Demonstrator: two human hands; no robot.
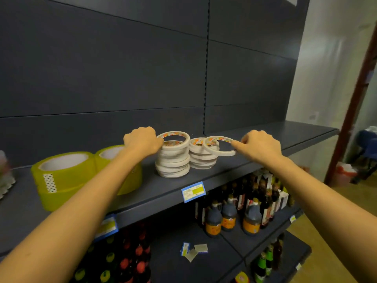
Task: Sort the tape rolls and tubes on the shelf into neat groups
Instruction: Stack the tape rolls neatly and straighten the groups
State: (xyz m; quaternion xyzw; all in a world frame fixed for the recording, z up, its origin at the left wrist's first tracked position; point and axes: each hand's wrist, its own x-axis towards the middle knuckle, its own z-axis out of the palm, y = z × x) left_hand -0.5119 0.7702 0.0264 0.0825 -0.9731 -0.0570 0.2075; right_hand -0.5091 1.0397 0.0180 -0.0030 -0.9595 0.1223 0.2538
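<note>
The light is dim and even, brighter on the wall (326,68) at upper right. Edges bend from the wide lens, and the far left and right edges are blurred.

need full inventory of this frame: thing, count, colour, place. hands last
shelf: 1, dark grey, mid-frame
left stack: 1, white tape, shelf centre
right stack: 1, white tape, beside left stack
loose roll: 1, white, tilted over right stack
yellow rolls: 2, yellow, shelf left
price tags: several, blue-yellow, shelf edges
dark bottles: many, orange labels, lower shelf
paper scraps: few, white, lower shelf
left hand: grips top of left stack
right hand: pinches loose roll
</note>
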